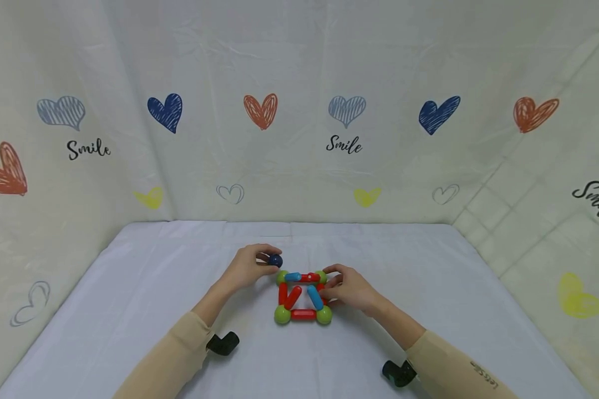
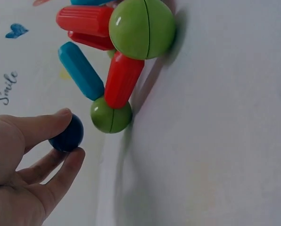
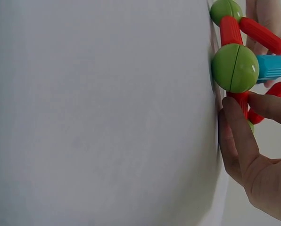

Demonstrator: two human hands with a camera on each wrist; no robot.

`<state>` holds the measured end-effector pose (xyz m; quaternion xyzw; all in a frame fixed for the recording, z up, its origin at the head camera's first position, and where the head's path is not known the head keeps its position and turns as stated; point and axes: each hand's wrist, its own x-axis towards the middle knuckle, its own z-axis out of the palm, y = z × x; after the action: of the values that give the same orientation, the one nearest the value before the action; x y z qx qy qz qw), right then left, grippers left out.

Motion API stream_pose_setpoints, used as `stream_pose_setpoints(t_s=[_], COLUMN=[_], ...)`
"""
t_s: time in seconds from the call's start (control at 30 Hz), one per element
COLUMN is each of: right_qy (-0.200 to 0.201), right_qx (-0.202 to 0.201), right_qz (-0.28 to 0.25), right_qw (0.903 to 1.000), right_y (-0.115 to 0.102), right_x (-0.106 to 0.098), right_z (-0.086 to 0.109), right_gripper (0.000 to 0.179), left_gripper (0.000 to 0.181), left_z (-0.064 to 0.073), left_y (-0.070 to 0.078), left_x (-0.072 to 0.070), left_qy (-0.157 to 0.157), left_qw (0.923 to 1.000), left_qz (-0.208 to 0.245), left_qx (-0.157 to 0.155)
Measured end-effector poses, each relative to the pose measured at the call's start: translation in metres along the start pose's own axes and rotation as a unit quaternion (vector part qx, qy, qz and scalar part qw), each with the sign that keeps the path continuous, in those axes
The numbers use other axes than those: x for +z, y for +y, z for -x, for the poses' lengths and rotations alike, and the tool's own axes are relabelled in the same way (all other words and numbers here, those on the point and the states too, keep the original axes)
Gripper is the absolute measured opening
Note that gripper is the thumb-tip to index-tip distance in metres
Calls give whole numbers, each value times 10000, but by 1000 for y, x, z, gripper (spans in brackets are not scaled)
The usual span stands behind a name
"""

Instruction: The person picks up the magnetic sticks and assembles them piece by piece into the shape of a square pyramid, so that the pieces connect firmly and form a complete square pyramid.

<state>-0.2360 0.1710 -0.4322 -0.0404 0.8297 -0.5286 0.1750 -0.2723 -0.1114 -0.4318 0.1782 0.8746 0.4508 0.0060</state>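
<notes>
A dark blue ball [image 1: 275, 261] is pinched between the thumb and fingertips of my left hand [image 1: 247, 268], just beyond the far left corner of a stick-and-ball frame. Green balls [image 1: 282, 315] form the corners of this square base, joined by red rods [image 1: 303, 315]. From the corners, blue rods [image 1: 315, 297] and red rods [image 2: 86, 20] slant upward with free upper ends. On the right side, my right hand [image 1: 354, 288] pinches a red rod [image 3: 244, 104] of the base with thumb and fingers. In the left wrist view, the blue ball [image 2: 69, 134] is apart from the blue rod [image 2: 81, 70].
The frame stands on a white cloth-covered table [image 1: 259, 360]. Behind it hangs a pale curtain [image 1: 299, 66] printed with hearts and words. Dark wrist devices [image 1: 223, 343] sit by both sleeves.
</notes>
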Motion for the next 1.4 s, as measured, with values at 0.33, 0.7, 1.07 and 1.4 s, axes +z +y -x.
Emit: stream_pose_setpoints(t_s=[0.33, 0.7, 1.07, 1.4], right_qy=[40, 29, 23, -39], right_qx=[44, 66, 76, 4], right_qz=[32, 17, -43, -92], right_qw=[10000, 10000, 10000, 10000], right_y=[-1, 1, 2, -1], right_x=[2, 2, 2, 1], right_z=[-2, -4, -7, -2], right_gripper=[59, 57, 54, 56], left_gripper=[36, 38, 35, 35], left_z=[9, 17, 21, 17], left_y=[23, 41, 54, 56], left_x=[3, 7, 12, 19], left_qy=[-186, -405, -575, -696], left_qw=[9987, 9957, 9934, 9898], left_qz=[360, 612, 584, 560], left_qx=[303, 560, 808, 1112])
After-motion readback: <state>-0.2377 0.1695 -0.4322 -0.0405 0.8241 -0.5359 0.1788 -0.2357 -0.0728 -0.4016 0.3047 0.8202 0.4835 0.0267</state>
